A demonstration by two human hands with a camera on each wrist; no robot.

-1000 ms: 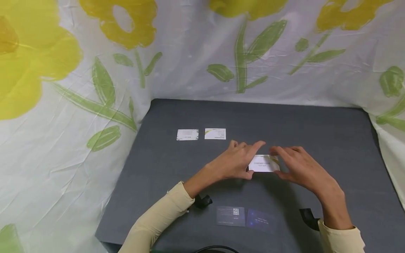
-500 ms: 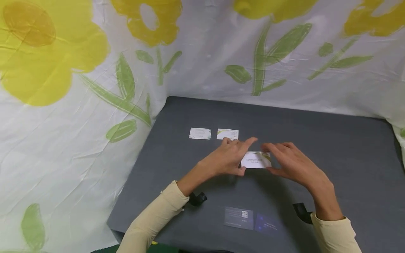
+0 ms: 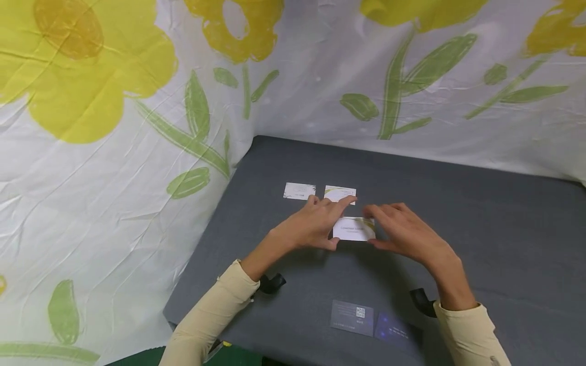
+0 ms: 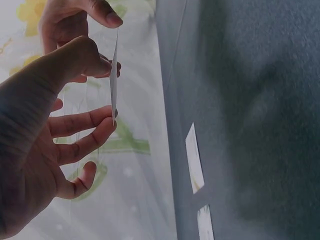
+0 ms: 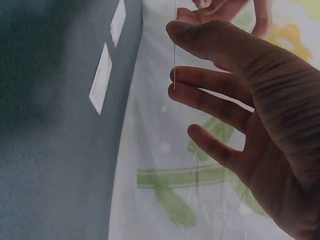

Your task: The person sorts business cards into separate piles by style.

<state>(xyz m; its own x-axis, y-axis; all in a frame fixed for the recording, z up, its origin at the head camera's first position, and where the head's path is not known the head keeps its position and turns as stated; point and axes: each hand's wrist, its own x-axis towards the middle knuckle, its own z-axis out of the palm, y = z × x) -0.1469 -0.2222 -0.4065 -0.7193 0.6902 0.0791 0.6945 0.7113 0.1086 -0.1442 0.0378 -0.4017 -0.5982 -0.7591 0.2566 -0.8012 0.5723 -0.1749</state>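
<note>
Both my hands hold a white business card (image 3: 353, 230) printed "COMPANY LOGO", with a yellow-green curve at one corner. My left hand (image 3: 312, 224) pinches its left edge between thumb and fingers; my right hand (image 3: 409, 235) does likewise at the right edge. Seen edge-on in the left wrist view, the card (image 4: 114, 75) is above the table. The left fingers partly cover a white card with a yellow-green curve (image 3: 339, 193) on the table. Beside it lies another white card (image 3: 299, 191) with a leafy pattern at its corners.
Near the front of the dark grey table (image 3: 503, 244) lie a grey card with a QR code (image 3: 352, 317) and a dark purple-blue card (image 3: 393, 329), side by side. A white curtain with painted flowers (image 3: 316, 101) hangs along the back and left.
My hands have moved left over the table with the business card, nearer the two white cards. The head view has turned, shifting the table cards rightward in it. The grip looks the same.
</note>
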